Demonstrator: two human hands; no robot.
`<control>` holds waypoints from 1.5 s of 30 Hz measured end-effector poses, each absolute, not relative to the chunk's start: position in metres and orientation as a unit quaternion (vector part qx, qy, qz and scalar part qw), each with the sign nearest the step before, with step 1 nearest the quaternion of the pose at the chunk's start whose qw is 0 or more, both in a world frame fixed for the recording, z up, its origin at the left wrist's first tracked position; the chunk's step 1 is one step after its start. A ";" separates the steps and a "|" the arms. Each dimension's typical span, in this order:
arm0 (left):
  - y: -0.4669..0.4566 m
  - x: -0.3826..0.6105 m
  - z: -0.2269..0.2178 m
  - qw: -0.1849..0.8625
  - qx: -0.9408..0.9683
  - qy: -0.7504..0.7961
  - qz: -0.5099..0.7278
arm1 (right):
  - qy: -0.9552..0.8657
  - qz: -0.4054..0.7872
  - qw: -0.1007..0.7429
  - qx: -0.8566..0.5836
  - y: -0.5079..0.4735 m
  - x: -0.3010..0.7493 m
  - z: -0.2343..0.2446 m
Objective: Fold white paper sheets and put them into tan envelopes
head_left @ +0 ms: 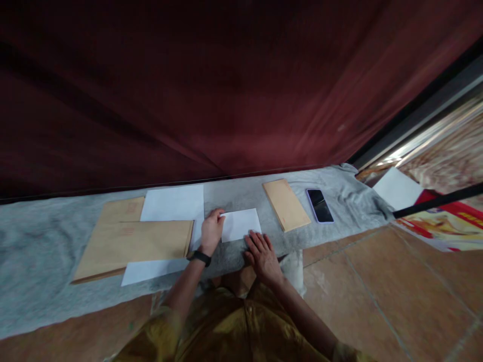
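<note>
A white sheet of paper (240,224), small and perhaps folded, lies on the grey cloth in front of me. My left hand (212,231), with a dark band on its wrist, is closed at the sheet's left edge, thumb and fingers together on it. Flat over the lower right corner rests my right hand (263,255), its fingers stretched out. To the right is a slim stack of brown envelopes (287,205). Left of my hands, large brown envelopes (151,240) lie partly over white paper sheets (173,202).
A phone (320,206) lies face up on the grey cloth (37,241), right of the small envelopes. Behind the cloth hangs a dark red curtain (241,100). On the far right are a white sheet (398,188), a printed red and yellow sheet (449,226) and a dark bar (437,201).
</note>
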State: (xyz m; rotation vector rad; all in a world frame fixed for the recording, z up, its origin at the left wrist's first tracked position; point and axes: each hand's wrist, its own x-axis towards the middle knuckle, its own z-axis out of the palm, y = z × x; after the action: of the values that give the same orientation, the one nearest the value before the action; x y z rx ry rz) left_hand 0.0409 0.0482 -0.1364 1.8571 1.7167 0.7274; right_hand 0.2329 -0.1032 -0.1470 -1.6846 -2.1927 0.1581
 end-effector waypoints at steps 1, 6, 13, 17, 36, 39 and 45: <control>0.050 0.041 -0.138 0.252 0.682 0.631 0.272 | -0.778 0.056 0.188 -0.597 -0.103 0.233 -0.147; 0.048 0.042 -0.137 0.238 0.673 0.631 0.304 | -0.776 0.056 0.189 -0.600 -0.103 0.230 -0.148; -0.032 0.041 -0.139 0.143 0.785 0.523 0.299 | -0.778 0.066 0.183 -0.597 -0.102 0.233 -0.142; -0.073 0.039 -0.143 0.105 0.859 0.464 0.191 | -0.775 0.074 0.200 -0.595 -0.094 0.231 -0.140; -0.075 0.035 -0.145 0.083 0.872 0.456 0.159 | -0.791 0.127 0.228 -0.554 -0.017 0.191 -0.141; -0.075 0.035 -0.146 0.092 0.866 0.462 0.169 | -0.787 0.125 0.236 -0.556 -0.017 0.191 -0.143; -0.075 0.036 -0.145 0.101 0.862 0.467 0.171 | -0.784 0.130 0.235 -0.559 -0.015 0.190 -0.144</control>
State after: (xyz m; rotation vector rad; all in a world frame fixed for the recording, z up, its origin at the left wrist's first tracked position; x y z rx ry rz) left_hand 0.0357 -0.0750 -0.1446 2.5455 1.3807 0.5042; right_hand 0.1903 -0.0147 -0.1438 -1.5334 -2.1524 0.3566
